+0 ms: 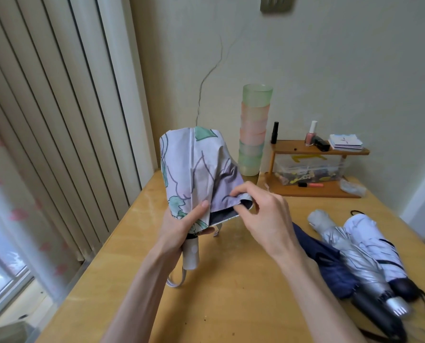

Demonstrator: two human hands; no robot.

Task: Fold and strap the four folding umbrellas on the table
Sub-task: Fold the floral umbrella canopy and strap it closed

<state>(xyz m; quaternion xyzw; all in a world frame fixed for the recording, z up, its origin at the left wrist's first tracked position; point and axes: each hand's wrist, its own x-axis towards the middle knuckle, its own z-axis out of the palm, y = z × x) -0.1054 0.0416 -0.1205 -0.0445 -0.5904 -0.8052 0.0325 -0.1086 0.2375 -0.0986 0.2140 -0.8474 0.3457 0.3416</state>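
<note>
Head cam: the left hand (179,229) is wrapped round the floral umbrella (196,169) just above its handle, holding it upright over the table (231,293), left of centre. The right hand (263,214) pinches the canopy hem. A navy umbrella (330,266), a silver umbrella (355,253) and a white umbrella (374,243) lie bunched near the right edge. The print on the booklets (346,142) is too small to read. There's bare tabletop along the near edge.

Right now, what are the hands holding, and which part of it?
Both hold the flowery umbrella. The left hand grips the gathered cloth just above its white handle; the right hand pinches the cloth's lower edge.
</note>
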